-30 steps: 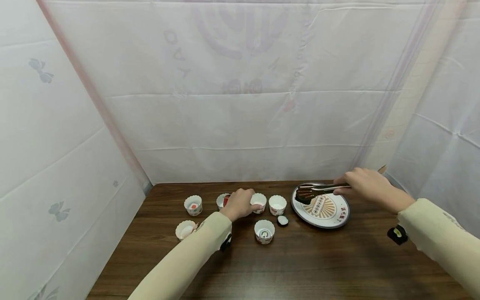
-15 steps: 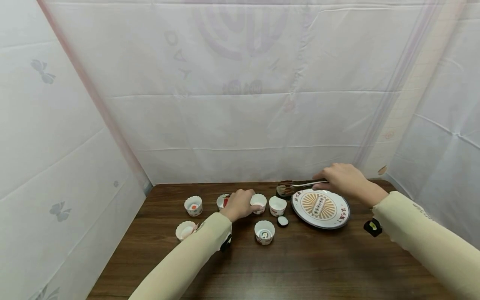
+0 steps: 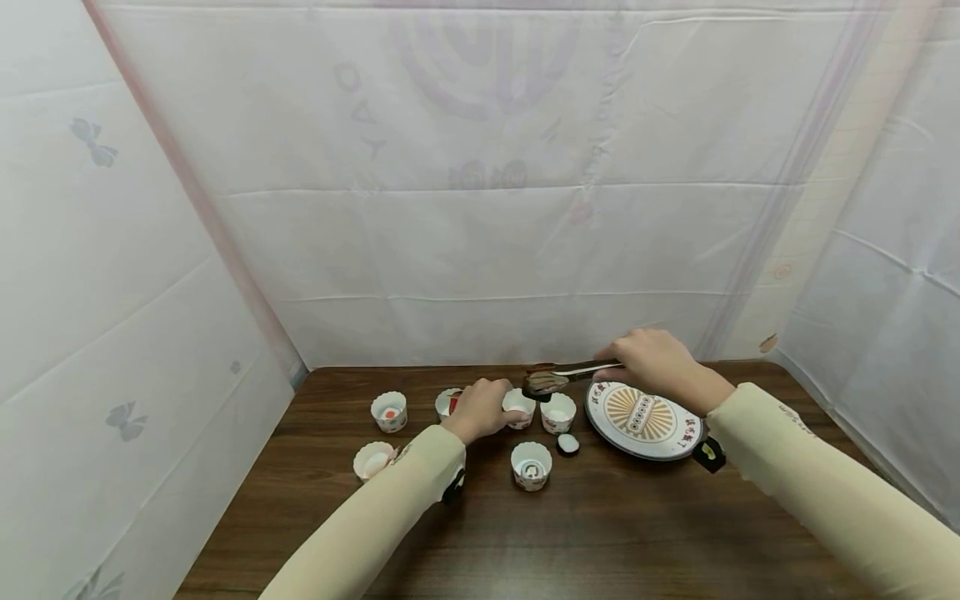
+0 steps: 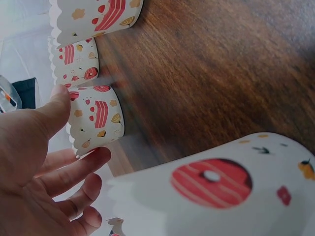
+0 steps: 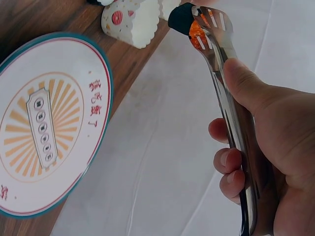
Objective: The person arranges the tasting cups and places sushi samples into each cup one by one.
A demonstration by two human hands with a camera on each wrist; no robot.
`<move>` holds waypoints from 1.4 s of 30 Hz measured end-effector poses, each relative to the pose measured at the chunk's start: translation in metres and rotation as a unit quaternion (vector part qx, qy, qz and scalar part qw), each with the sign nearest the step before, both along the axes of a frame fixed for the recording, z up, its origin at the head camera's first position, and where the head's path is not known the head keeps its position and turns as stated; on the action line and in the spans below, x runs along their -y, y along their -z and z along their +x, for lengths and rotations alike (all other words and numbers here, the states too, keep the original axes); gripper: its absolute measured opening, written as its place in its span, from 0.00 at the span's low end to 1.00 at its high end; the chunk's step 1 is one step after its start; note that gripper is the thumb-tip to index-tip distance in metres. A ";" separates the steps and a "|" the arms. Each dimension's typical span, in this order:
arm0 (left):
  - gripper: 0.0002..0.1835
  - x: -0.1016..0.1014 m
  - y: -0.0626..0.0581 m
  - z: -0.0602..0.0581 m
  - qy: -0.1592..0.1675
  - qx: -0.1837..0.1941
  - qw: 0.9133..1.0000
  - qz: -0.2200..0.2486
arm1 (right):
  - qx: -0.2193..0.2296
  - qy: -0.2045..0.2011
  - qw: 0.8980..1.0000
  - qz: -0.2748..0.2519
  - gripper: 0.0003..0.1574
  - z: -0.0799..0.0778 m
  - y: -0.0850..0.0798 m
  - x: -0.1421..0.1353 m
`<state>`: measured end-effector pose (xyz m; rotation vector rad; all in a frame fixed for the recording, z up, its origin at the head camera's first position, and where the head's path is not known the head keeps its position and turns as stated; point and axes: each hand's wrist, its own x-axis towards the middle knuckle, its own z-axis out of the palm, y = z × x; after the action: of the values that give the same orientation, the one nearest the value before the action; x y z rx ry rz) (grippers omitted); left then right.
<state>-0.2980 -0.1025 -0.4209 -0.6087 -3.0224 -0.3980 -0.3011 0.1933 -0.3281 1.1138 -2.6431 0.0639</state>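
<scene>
A white paper baking cup (image 4: 98, 115) printed with cakes and flowers stands by my left hand (image 3: 482, 410). Thumb and fingers hold its scalloped rim from two sides. Metal serving tongs (image 5: 227, 98) are gripped in my right hand (image 3: 660, 367), up over the back of the table. Their slotted tips pinch a dark sushi roll (image 5: 181, 19) with an orange top, which hangs just above and behind the held cup in the head view. Below and right of that cup, a small white-topped sushi piece (image 3: 567, 444) lies on the wood.
A round plate (image 3: 686, 454) with a sunburst print lies at the right. Another paper cup (image 3: 558, 413) stands between the plate and the held cup. A nearer cup (image 3: 531, 467) contains a sushi piece. Several cups, such as this one (image 3: 389, 412), stand at the left.
My right hand has carried the tongs and sushi roll leftward from over the plate, past the neighbouring cup, to the cup at my left hand. The left hand stays in place.
</scene>
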 end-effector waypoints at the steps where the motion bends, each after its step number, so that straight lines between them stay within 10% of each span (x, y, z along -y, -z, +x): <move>1: 0.34 0.000 0.000 0.000 -0.001 0.003 1.000 0.000 | 0.000 -0.001 1.000 0.000 0.11 0.000 0.001 0.002; 16: 0.25 -0.003 0.000 0.001 -0.011 0.022 1.000 0.007 | -0.011 0.007 1.000 -0.019 0.22 0.001 0.022 0.015; 42: 0.21 -0.005 -0.001 0.001 -0.011 0.010 1.000 0.012 | -0.016 -0.002 1.000 -0.011 0.14 0.001 0.029 0.015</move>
<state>-0.2971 -0.0970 -0.4196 -0.5730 -3.0354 -0.4404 -0.2998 0.1780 -0.3570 1.1041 -2.6049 0.0745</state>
